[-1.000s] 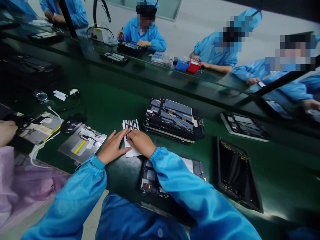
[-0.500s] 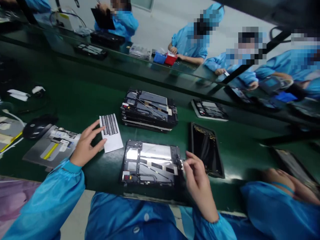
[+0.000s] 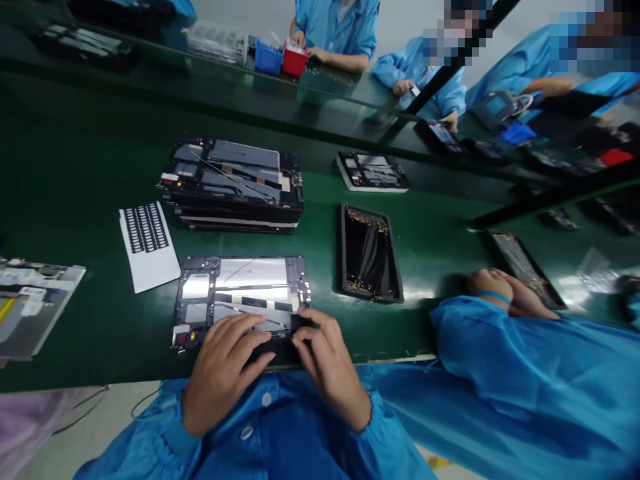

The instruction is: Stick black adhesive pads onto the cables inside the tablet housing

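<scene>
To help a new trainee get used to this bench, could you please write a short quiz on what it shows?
1. True or false: the white sheet of black pads lies to the left of the open tablet housing.
2. Where are the left hand and right hand?
A. At the near edge of the open tablet housing
B. On the stack of housings
C. On the white sheet
3. What colours are the two small bins across the bench?

Key: 1 true; 2 A; 3 blue and red.

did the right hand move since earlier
Yes: against the stacked tablet frames, the right hand went from the white sheet toward the person, onto the near edge of the lone frame.
</scene>
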`<state>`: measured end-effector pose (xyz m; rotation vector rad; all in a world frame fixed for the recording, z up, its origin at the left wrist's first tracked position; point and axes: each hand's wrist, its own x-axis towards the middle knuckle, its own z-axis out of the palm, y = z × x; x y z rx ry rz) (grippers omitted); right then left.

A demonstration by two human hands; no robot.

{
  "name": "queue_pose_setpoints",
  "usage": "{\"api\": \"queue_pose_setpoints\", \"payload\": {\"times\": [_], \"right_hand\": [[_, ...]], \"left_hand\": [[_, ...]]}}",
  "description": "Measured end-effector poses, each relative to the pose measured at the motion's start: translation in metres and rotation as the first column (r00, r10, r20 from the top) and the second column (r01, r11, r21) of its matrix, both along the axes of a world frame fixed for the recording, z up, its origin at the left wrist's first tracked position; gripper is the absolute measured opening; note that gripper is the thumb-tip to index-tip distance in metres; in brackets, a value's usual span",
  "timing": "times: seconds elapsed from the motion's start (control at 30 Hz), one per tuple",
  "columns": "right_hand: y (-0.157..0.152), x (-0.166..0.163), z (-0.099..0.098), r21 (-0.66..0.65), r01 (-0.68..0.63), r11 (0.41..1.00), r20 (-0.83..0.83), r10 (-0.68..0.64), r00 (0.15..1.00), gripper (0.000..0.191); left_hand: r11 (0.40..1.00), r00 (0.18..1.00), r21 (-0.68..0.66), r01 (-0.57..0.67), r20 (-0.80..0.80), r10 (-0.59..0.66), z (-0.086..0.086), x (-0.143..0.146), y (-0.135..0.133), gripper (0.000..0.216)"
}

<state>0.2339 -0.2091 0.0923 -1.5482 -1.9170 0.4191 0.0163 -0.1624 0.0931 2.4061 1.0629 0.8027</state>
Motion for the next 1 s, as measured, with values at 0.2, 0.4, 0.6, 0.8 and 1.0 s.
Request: {"api": "queue_pose_setpoints", "payload": {"times": [0.2,0.4,0.6,0.8,1.0], "right_hand": [[-0.002,-0.008,-0.015,-0.007,-0.089,0.996,0.106,0.089,0.99,0.01],[0.0,-0.007,-0.016,-0.036,-0.094,0.995,0.15,0.098,0.984,0.007],[0.0,-0.007,-0.014,-0.032,-0.091,0.995,0.188,0.096,0.978,0.009],[0.002,-0.013,-0.006,-0.039,-0.075,0.996,0.232,0.082,0.969,0.014],[0.003,-0.009,-0.006,-0.032,-0.091,0.995,0.186,0.095,0.978,0.013]], "left_hand": [[0.999,0.999,-0.037,-0.039,0.013,0.04,-0.016,0.013,-0.001,0.005],[0.999,0.999,-0.035,-0.042,0.014,0.042,-0.018,0.012,-0.001,0.008],[0.998,0.999,-0.031,-0.045,0.008,0.046,-0.019,0.014,0.001,0.013],[0.999,0.999,-0.001,-0.048,-0.009,0.048,-0.014,0.018,0.002,0.017],[0.999,0.998,0.036,-0.017,-0.067,0.02,-0.014,0.018,0.002,0.018]]}}
